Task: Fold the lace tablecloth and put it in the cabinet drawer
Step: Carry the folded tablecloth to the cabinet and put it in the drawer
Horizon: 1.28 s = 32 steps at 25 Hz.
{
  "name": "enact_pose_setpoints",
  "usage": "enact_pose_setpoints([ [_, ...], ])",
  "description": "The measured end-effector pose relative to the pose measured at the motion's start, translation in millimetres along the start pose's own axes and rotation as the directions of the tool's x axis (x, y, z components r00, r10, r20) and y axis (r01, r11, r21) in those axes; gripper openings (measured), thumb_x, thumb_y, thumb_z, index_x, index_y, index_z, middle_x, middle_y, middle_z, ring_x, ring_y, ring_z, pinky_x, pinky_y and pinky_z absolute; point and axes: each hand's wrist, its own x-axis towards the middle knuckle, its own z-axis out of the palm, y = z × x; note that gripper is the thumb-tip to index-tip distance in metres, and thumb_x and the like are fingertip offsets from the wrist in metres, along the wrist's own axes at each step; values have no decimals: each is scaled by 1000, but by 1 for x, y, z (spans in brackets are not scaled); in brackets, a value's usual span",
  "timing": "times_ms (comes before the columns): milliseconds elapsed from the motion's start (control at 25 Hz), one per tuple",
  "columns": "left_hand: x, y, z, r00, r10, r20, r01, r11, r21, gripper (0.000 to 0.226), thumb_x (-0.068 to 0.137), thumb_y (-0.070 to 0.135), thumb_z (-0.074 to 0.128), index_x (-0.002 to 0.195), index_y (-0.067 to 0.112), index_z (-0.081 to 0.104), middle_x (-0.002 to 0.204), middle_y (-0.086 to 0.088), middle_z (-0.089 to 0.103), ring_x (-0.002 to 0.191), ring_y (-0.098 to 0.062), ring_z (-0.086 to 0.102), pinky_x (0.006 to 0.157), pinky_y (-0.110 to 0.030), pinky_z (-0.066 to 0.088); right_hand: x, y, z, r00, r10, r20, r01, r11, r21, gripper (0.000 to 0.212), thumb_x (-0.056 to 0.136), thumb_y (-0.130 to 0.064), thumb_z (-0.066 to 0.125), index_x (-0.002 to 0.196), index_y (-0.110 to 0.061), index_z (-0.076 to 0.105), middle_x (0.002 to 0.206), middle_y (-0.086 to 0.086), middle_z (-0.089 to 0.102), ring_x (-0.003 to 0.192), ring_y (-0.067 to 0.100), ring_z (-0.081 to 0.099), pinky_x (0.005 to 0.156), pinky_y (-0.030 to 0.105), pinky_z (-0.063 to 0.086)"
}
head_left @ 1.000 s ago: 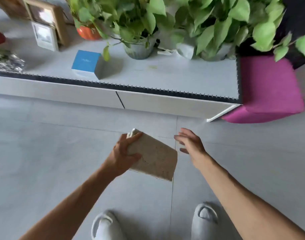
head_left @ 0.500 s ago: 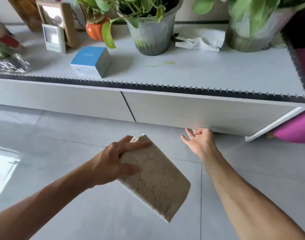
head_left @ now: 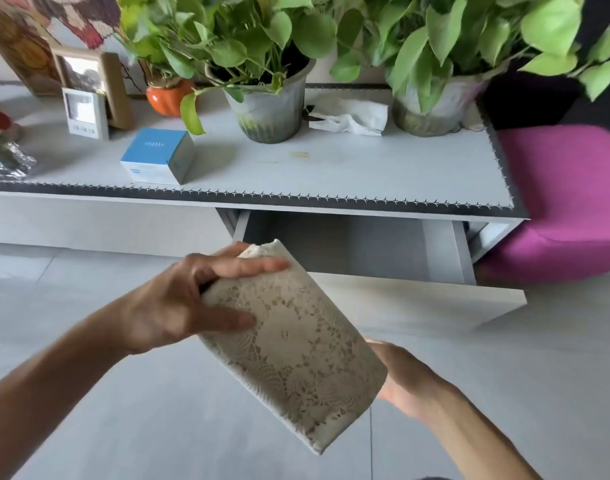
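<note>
Grey tiled floor (head_left: 89,393) underfoot. Low white cabinet (head_left: 99,220) across the back, its pale surface (head_left: 366,168) edged with a dark stitched trim. Right-hand cabinet drawer (head_left: 383,296) pulled open toward the camera, grey inside. Magenta cushioned stool (head_left: 556,202) just beside the cabinet's right end. Two leafy green plants in grey pots (head_left: 269,109) (head_left: 435,105) on the surface, crumpled white tissue (head_left: 352,116) between them. Cream lace tablecloth folded into a thick rectangle (head_left: 296,351), tilted, in the air in front of the open drawer and above the floor. Left hand (head_left: 179,303) clamped on its upper corner, thumb on the lace face, fingers over the top edge. Right hand (head_left: 404,379) under the lower right edge, palm mostly hidden; grip there not discernible. Blue and white box (head_left: 158,155) left of the pots. Small white display (head_left: 85,112) before a wooden picture frame (head_left: 92,77). Small orange pot (head_left: 168,98) behind.
</note>
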Motion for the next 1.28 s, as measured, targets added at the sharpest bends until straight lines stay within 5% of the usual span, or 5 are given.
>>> enact_pose_setpoints([
  [240,45,19,-2,985,64,-159,-137,848,-511,65,69,-7,70,125,25,65,120,4,69,107,-16,66,83,-28,55,-86,-93,-23,565,-769,-299,539,618,-572,41,95,-49,45,107,-18,68,104,-6,72,98,6,63,89,18,44],
  [360,64,10,18,969,-17,-245,-142,774,-617,63,69,-11,65,122,23,65,124,9,67,105,-12,67,80,-25,56,-78,-103,-34,905,-403,-133,329,865,-378,62,80,-75,42,113,-30,70,120,-3,70,107,9,63,104,33,39],
  [520,66,-12,35,945,-130,-301,-127,701,-702,63,72,-7,65,126,23,63,127,-4,66,103,-20,67,81,-30,58,-71,-100,-37,980,-193,-55,166,931,-325,59,74,-77,55,112,-35,70,115,7,72,98,27,70,98,41,40],
  [800,83,-47,47,967,-229,-108,94,722,-686,75,68,-7,51,130,33,59,145,7,50,127,-17,53,94,-27,51,-38,-83,-49,929,-207,-306,207,978,-34,46,73,-31,75,103,3,69,97,12,76,79,28,63,60,36,59],
  [1280,136,-133,67,924,-383,-14,361,856,370,95,77,6,66,153,30,13,149,-11,33,123,-27,46,91,-18,37,50,-67,-69,840,-42,-541,-214,890,-402,20,88,-16,67,95,-15,49,77,1,65,68,16,62,73,39,57],
])
